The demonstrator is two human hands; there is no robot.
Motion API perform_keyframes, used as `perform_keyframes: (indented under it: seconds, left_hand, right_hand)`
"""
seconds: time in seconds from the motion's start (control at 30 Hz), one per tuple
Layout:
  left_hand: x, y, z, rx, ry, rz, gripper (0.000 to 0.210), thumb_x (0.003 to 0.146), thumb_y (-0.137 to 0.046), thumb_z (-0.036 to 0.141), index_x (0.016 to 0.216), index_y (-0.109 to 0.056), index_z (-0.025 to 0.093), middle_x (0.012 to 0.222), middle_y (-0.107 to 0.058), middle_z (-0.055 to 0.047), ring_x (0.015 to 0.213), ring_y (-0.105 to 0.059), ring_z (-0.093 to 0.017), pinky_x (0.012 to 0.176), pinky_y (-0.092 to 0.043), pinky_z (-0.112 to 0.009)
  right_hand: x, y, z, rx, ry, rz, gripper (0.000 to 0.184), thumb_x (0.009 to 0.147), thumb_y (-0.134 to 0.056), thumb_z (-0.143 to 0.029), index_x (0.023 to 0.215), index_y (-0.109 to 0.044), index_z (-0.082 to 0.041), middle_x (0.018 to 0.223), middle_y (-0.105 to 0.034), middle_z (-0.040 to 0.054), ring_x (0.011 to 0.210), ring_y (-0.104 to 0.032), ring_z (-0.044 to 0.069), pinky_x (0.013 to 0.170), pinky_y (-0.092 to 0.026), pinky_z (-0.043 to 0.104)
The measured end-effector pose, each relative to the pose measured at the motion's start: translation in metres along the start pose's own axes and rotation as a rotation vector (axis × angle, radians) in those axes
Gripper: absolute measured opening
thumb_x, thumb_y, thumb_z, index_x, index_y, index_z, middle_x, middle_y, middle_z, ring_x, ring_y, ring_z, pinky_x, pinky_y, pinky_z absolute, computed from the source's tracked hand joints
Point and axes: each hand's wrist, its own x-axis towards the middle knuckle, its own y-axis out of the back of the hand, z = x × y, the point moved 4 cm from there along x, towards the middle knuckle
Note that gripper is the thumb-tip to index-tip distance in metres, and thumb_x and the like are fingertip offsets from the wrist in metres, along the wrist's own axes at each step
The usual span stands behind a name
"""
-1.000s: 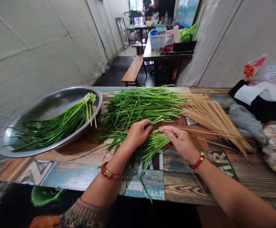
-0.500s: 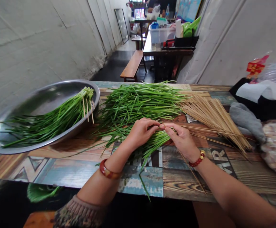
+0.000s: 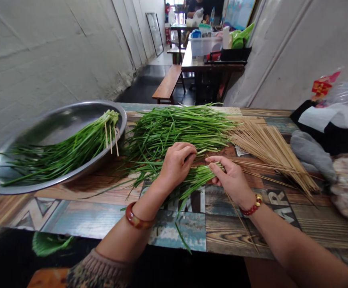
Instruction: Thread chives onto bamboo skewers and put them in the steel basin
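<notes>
Green chives (image 3: 180,130) lie heaped on the tabletop (image 3: 234,232). In front of the heap, the right hand (image 3: 226,172) pinches a smaller bunch (image 3: 202,176) together with a thin skewer (image 3: 242,222); the left hand (image 3: 177,164) is curled at the heap's front edge, and whether it grips a stalk I cannot tell. Loose skewers (image 3: 273,148) spread right of the heap; left of it, a metal basin (image 3: 63,129) holds more chives (image 3: 69,160).
</notes>
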Motion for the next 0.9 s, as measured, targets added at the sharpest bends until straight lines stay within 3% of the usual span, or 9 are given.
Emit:
perform_keyframes:
  seconds: [0.2,0.37,0.57,0.9]
  left_hand:
    - [-0.002,-0.010,0.001,-0.349,0.215,-0.142,0.015,0.087,-0.051,0.023,0.084,-0.064,0.015,0.069,-0.064,0.000,0.062,-0.056,-0.011,0.062,-0.044,-0.021]
    - [-0.003,-0.014,0.001,-0.540,0.298,-0.185,0.022,0.084,-0.055,0.030,0.085,-0.068,0.013,0.069,-0.064,-0.002,0.059,-0.054,-0.010,0.057,-0.043,-0.020]
    - [-0.004,-0.016,-0.002,-0.611,0.339,-0.169,0.024,0.082,-0.059,0.032,0.090,-0.070,0.012,0.071,-0.065,-0.003,0.060,-0.055,-0.010,0.056,-0.044,-0.019]
    - [-0.004,-0.013,0.001,-0.616,0.392,-0.163,0.023,0.079,-0.063,0.031,0.083,-0.071,0.010,0.066,-0.065,-0.002,0.053,-0.053,-0.008,0.051,-0.041,-0.017]
  right_hand:
    - [-0.006,0.000,-0.013,-0.209,0.222,0.024,0.029,0.089,-0.052,-0.042,0.105,-0.065,-0.022,0.092,-0.069,0.0038,0.045,-0.055,0.007,0.047,-0.046,0.022]
    - [-0.006,0.001,-0.013,-0.257,0.254,0.001,0.029,0.090,-0.051,-0.042,0.106,-0.066,-0.023,0.073,-0.066,0.0008,0.045,-0.054,0.009,0.048,-0.046,0.023]
    - [-0.005,0.001,-0.012,-0.242,0.249,-0.018,0.034,0.090,-0.050,-0.042,0.113,-0.066,-0.023,0.093,-0.070,0.0047,0.045,-0.053,0.008,0.047,-0.046,0.023]
    - [-0.007,0.000,-0.014,-0.281,0.287,-0.005,0.034,0.088,-0.051,-0.035,0.112,-0.069,-0.017,0.066,-0.064,0.0022,0.049,-0.057,0.012,0.047,-0.046,0.024]
